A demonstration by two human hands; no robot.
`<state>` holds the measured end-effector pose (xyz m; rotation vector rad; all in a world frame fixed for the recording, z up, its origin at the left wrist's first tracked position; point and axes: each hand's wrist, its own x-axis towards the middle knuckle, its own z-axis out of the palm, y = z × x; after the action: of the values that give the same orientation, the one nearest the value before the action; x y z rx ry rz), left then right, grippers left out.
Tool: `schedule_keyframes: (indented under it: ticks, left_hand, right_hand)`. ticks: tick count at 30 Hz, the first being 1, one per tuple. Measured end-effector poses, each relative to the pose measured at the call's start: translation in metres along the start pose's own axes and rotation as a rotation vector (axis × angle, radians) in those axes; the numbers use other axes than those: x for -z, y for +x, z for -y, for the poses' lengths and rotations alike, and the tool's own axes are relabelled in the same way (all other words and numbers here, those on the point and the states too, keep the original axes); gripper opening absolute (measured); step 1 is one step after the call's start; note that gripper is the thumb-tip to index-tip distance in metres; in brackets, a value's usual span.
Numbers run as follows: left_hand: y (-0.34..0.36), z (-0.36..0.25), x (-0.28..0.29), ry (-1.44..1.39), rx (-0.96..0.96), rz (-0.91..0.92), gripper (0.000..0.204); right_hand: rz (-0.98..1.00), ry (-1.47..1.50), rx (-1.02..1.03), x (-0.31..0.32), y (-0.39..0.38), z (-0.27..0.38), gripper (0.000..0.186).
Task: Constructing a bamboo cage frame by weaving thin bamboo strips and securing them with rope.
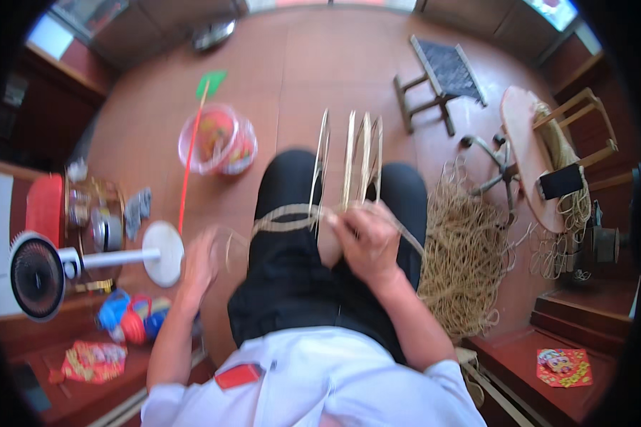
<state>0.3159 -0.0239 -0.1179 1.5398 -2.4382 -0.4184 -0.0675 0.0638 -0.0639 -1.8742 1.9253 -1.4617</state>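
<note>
Floor (306,71) of reddish tile is spreading beneath everything. Black-trousered legs (281,285) are filling the middle, the person sitting with knees apart. A tangled pile (463,256) of tan rope is lying just beside the right leg. Beyond it, a pink board (525,153) is carrying more rope, and a stool (447,75) with a dark seat is standing farther ahead. A bucket (236,149) is standing ahead of the left knee, a red stick (191,156) passing along its left edge. A white fan (110,258) is standing to the left. Thin pale prongs (350,156) are rising between the knees. The left hand (201,260) is hanging blurred near the fan's base, left of the legs; a faint loop (229,252) is showing beside its fingers, but whether it is gripping anything cannot be told. The right hand (369,238) is pinching a tan cord (288,211) between thumb and fingers at the prongs. That cord is crossing above the thighs, its right stretch running toward the pile.
</note>
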Motion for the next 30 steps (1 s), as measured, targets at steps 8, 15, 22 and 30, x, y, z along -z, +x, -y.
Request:
schedule_keyframes:
  ticks: [8,15,22,30]
  left_hand:
    - [0.043,-0.179,-0.014,-0.239,-0.321,-0.286,0.031]
    - [0.037,-0.157,-0.016,-0.125,-0.262,-0.211,0.017]
    - [-0.013,0.024,-0.013,0.184,0.350,0.105,0.030]
    - [-0.013,-0.039,0.034,-0.131,0.260,0.076,0.024]
  right_hand:
    - [0.042,0.021,-0.049,-0.004,-0.001,-0.001,0.022]
    - [0.046,-0.002,-0.060,-0.004,-0.008,0.001,0.022]
    - [0.016,0.090,-0.123,-0.004,-0.006,0.002,0.017]
    - [0.075,-0.030,-0.005,-0.002,-0.009,-0.001,0.014]
